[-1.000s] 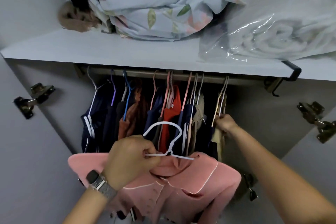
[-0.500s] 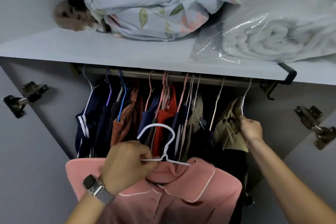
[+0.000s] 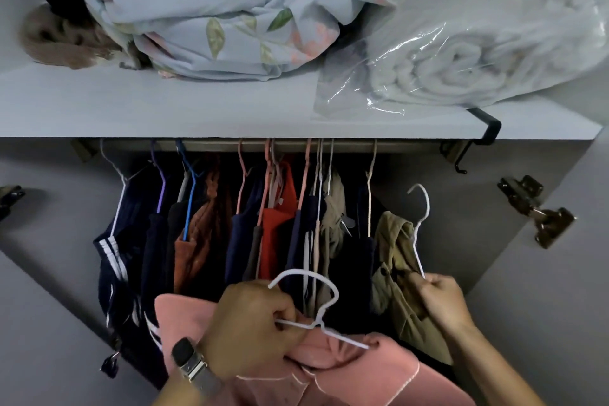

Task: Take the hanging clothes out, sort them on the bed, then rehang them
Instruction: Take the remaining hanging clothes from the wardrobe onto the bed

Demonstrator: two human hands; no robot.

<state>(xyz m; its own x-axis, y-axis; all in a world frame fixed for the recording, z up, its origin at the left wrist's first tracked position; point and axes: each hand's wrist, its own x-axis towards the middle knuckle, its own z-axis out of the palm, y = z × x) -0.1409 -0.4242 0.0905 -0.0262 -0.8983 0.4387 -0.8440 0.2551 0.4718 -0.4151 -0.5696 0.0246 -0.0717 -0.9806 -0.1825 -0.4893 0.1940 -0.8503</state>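
Right hand (image 3: 443, 301) pinching white hanger (image 3: 419, 227) of khaki garment (image 3: 393, 260) at four o'clock, hook apparently clear of rail (image 3: 211, 146). Left hand (image 3: 253, 328) gripping pink top (image 3: 333, 369) by its hanger at six o'clock. Best drawn out low, hook kept off neighbouring clothes (image 3: 273, 227).

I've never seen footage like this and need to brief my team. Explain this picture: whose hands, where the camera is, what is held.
There is no machine. A person wears a camera on the head, looking forward and down into an open wardrobe. The left hand, with a watch on the wrist, grips a white hanger carrying a pink shirt. The right hand pinches a second white hanger with a khaki garment; its hook is off the rail. More clothes hang from the rail. On the shelf above lie floral bedding and a bagged blanket.
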